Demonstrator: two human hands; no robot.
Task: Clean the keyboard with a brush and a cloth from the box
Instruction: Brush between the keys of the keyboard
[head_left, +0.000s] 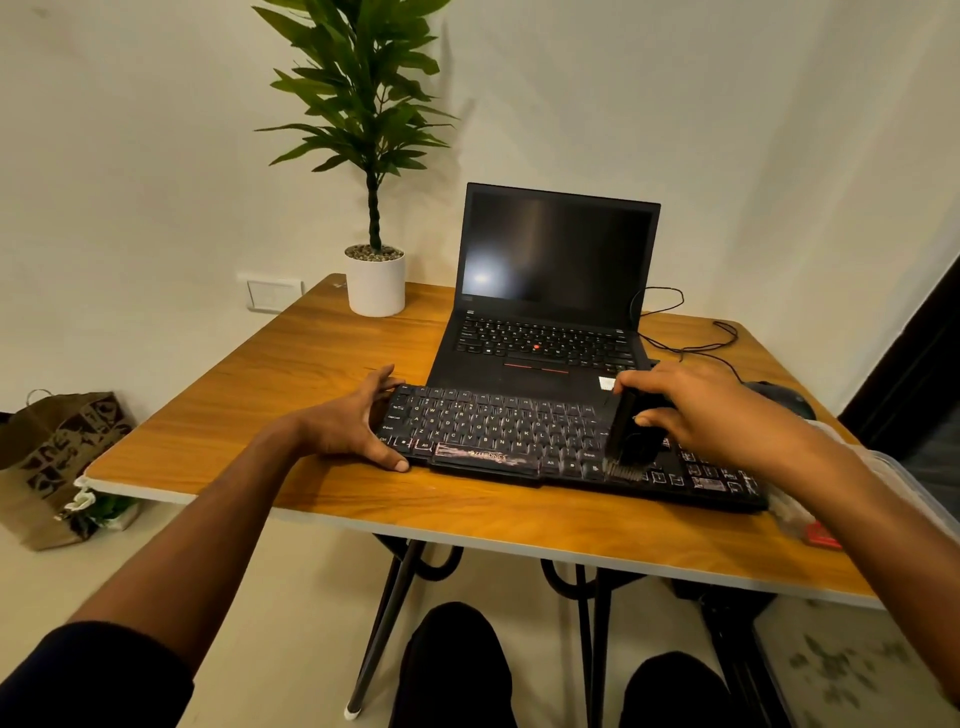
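Head view: ZEBRONICS-branded keyboard (519, 441)

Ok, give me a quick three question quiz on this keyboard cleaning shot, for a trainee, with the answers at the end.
1. True or false: the brush has its bristles down on the keyboard.
2. Which of the hands grips the brush? A) left hand B) right hand C) both
3. Fill in: the left hand steadies the keyboard at its ____ end, thumb on the front edge.

Key
1. True. The bristles meet the keys right of the space bar.
2. B. The right hand's fingers and thumb curl round the black brush body.
3. Left. Its fingers are spread over that corner, in front of the laptop on the table.
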